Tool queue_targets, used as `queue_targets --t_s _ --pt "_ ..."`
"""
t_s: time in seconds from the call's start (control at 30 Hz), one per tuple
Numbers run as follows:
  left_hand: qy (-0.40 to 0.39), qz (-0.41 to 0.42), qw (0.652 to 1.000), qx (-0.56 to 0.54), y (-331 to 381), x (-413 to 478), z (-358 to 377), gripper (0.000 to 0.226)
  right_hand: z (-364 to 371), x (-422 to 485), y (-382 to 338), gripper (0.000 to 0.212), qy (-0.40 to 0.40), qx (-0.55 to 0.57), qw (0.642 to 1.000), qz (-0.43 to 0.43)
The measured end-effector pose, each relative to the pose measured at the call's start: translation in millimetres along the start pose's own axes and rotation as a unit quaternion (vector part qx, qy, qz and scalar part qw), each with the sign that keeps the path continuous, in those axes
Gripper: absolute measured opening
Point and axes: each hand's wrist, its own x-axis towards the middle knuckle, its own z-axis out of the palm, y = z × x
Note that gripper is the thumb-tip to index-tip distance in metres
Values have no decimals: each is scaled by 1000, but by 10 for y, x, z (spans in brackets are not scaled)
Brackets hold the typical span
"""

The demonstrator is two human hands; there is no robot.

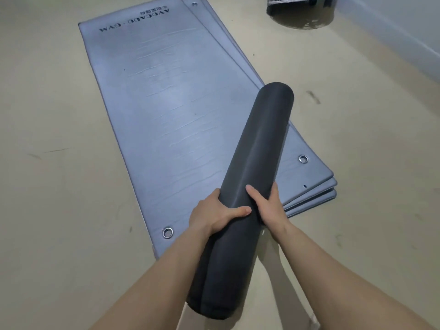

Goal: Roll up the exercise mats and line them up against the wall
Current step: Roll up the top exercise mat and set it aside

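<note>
A dark grey rolled-up mat [254,148] is held off the floor, pointing away from me and up to the right. My left hand [215,215] grips it from the left, thumb across the top. My right hand [266,204] grips it from the right, thumb lying on the roll. Below the roll lies a stack of flat grey-blue mats [162,110] on the floor, fanned out at the right corner, with metal eyelets and printed lettering at the far end.
A pale wall [409,25] runs along the upper right with beige floor [357,103] in front of it. A metal grille object [292,0] with a dark stain below it sits at the top, near the wall. Open floor lies left of the mats.
</note>
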Motion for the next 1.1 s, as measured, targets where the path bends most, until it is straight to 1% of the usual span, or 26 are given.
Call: queue_targets --t_s 0.13,0.2,0.23,0.27,0.33,0.4,0.5,0.57,0.67,0.7,0.73,0.77,0.83,0.87,0.9,0.93,0.97,1.0,1.03,1.07,1.1 --pt "-42 50 995 -72 575 310 466 83 -707 333 -249 85 38 35 999 -8" --pt "-54 65 990 -113 902 530 770 80 -1111 594 -403 64 49 4 998 -24" --pt "-53 72 988 -129 1070 651 926 78 -1308 752 -489 62 54 -15 998 -30" --pt "-51 78 986 -141 1246 784 1073 77 -1507 921 -572 70 54 -37 997 -37" --pt "-48 91 982 -160 1594 1086 1341 75 -1876 1264 -739 95 59 -89 994 -37" --pt "-45 107 978 -175 1916 1398 1547 73 -2212 1660 -873 107 64 -124 989 -37" --pt "-49 117 973 -191 2294 1791 1796 74 -2604 2101 -1105 103 72 -159 984 -23" --pt "-46 124 975 -178 2502 1981 2001 72 -2808 2309 -1187 92 87 -194 977 -23" --pt "-21 140 980 -141 2815 2206 2283 63 -3046 2552 -1176 71 123 -249 960 -34" --pt "-16 139 981 -137 2924 2270 2349 62 -3113 2621 -1174 73 134 -269 953 -46" --pt "-24 131 981 -144 3023 2345 2400 60 -3162 2691 -1189 81 143 -302 941 -55" --pt "-42 119 979 -161 3111 2411 2428 59 -3197 2770 -1201 88 155 -346 924 -60" --pt "-78 98 975 -184 3205 2555 2430 61 -3195 2893 -1244 90 186 -437 877 -73" --pt "-92 97 976 -171 3227 2636 2406 62 -3194 2947 -1267 88 207 -463 858 -80" --pt "-106 105 979 -137 3237 2722 2337 59 -3201 2997 -1287 88 221 -473 849 -87" --pt "-110 117 984 -78 3265 2808 2205 52 -3229 3034 -1317 89 225 -474 847 -87" --pt "-100 133 986 -15 3334 2879 2043 42 -3309 3087 -1330 91 222 -464 854 -81" --pt "-66 154 985 44 3428 2963 1861 33 -3424 3135 -1347 91 215 -451 863 -70" --pt "-3 180 979 97 3552 3066 1664 29 -3544 3181 -1367 89 208 -438 873 -63" --pt "79 209 964 146 3714 3183 1478 27 -3637 3215 -1383 87 206 -427 878 -58" --pt "153 243 939 189 3918 3323 1340 27 -3688 3237 -1384 85 214 -425 878 -58"
